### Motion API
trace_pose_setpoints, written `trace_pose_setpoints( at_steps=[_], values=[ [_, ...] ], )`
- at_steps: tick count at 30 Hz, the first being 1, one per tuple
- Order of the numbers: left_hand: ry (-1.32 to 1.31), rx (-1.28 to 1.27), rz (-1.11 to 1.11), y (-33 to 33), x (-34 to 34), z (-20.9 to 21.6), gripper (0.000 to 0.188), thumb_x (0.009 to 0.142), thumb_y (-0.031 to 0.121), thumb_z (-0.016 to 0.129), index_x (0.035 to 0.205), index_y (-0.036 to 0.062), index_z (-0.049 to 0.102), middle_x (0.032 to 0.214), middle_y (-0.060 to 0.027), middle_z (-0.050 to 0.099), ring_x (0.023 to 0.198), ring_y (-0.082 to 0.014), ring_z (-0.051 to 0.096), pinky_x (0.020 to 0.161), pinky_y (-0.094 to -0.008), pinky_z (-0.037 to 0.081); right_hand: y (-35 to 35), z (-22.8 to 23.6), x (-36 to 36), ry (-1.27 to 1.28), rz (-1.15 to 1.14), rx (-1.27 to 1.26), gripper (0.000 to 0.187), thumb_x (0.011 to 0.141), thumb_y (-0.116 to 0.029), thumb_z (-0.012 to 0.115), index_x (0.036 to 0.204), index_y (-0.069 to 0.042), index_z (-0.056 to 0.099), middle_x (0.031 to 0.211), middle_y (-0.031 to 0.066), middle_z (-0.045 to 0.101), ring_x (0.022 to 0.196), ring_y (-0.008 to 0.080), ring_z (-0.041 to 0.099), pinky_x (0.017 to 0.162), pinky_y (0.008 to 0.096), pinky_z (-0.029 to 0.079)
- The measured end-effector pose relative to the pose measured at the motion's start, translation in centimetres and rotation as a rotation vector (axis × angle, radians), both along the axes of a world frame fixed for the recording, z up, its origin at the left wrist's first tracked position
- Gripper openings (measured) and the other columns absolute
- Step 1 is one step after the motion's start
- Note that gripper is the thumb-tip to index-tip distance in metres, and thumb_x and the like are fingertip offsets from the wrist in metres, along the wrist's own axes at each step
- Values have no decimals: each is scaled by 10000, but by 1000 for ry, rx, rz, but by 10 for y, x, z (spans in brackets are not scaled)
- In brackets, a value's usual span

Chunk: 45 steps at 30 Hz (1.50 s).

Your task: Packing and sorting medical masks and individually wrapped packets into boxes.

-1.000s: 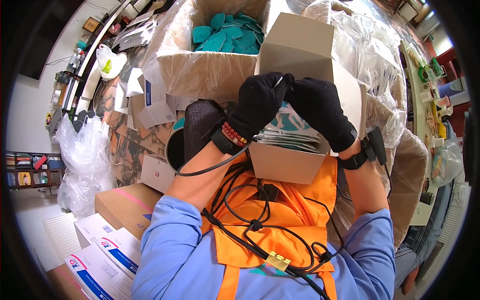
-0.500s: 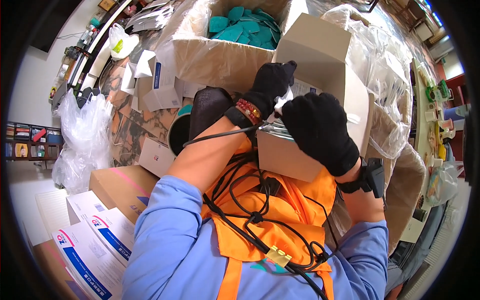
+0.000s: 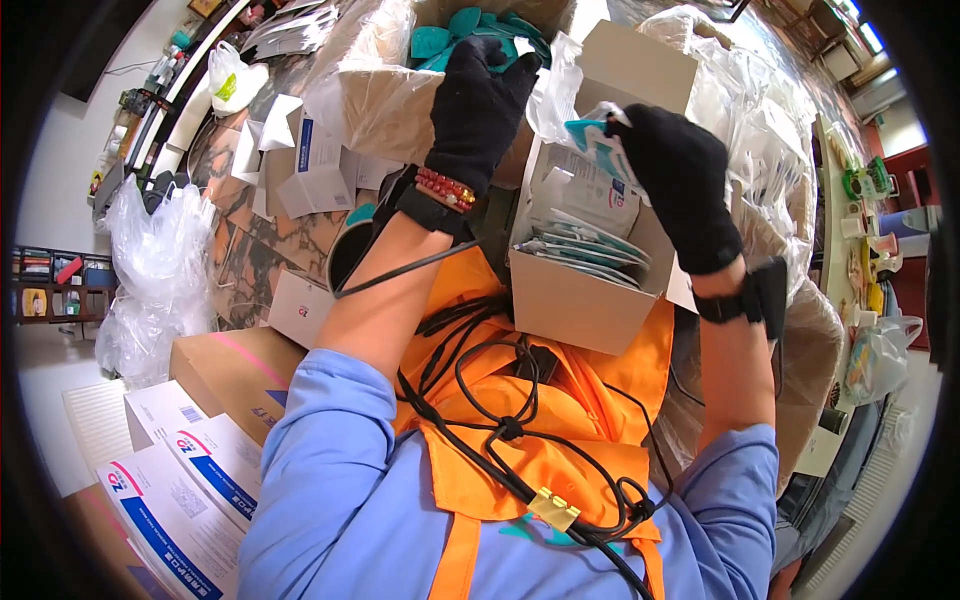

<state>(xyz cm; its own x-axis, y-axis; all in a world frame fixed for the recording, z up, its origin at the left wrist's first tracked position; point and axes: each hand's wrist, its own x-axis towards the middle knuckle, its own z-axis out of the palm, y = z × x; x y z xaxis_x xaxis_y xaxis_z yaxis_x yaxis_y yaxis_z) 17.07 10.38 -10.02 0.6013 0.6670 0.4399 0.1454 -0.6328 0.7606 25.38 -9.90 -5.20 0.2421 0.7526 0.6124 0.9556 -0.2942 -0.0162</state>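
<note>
My right hand (image 3: 680, 185), in a black glove, is closed on a crumpled clear-and-white packet (image 3: 608, 160) with teal showing in it. It is above the right side of an open white carton box (image 3: 585, 312). Inside the box, several flat packets (image 3: 585, 248) stand on edge at the near end, with a white printed packet (image 3: 598, 203) behind them. My left hand (image 3: 478, 115), also gloved, reaches over the near edge of a large carton of teal pieces (image 3: 432, 40). Its thumb stands apart from the bent fingers. A small white scrap (image 3: 522, 46) shows beside the fingertips.
The large lined carton (image 3: 385, 110) stands ahead. Crumpled clear plastic (image 3: 770, 130) lies at right. White printed boxes (image 3: 165, 510) and a brown carton (image 3: 230, 375) are at lower left, and a dark round bin (image 3: 345, 265) stands by my left forearm. Black cables (image 3: 510, 428) cross my orange apron.
My hands have parted from the white packet between them. The left has moved forward to the large carton; the right has lifted forward and right with the packet, uncovering the box's contents.
</note>
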Motion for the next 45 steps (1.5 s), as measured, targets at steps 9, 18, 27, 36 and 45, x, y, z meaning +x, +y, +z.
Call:
trace_pose_setpoints(
  at_steps=[9,18,27,36,45],
  values=[
    [-175,323,-488,-25,-18,-15,177,883,141,593,1043,64,597,931,-109,639,869,-279,636,770,-330,508,-3,-83,-51,532,231,-543,178,871,-224,565,977,-112,653,841,159,666,803,322,662,670,395,522],
    [545,442,-600,-77,-36,-47,205,822,169,563,1000,71,590,796,-115,648,783,-293,652,683,-399,515,-4,-85,0,861,388,-729,269,908,-200,573,1135,-65,622,1091,177,642,1006,313,613,897,344,471],
    [581,486,-860,-84,-41,-72,143,768,146,563,839,67,658,765,-161,664,734,-335,665,647,-437,511,35,-135,30,218,-32,-647,479,748,-289,689,1137,-30,582,1061,207,598,973,361,596,858,441,477],
    [623,430,-903,-81,-44,-62,153,753,128,566,846,55,664,736,-178,656,710,-363,664,656,-456,526,45,-148,61,296,-234,-789,469,784,-208,634,1216,-48,543,1175,199,571,1062,364,576,898,445,468],
    [58,173,-546,-77,-34,-40,262,773,160,672,993,23,634,1039,-198,628,1002,-347,597,885,-408,469,38,-87,51,441,-342,-401,350,794,-157,627,1139,-93,629,1069,167,651,1022,339,611,896,425,478]
  ],
)
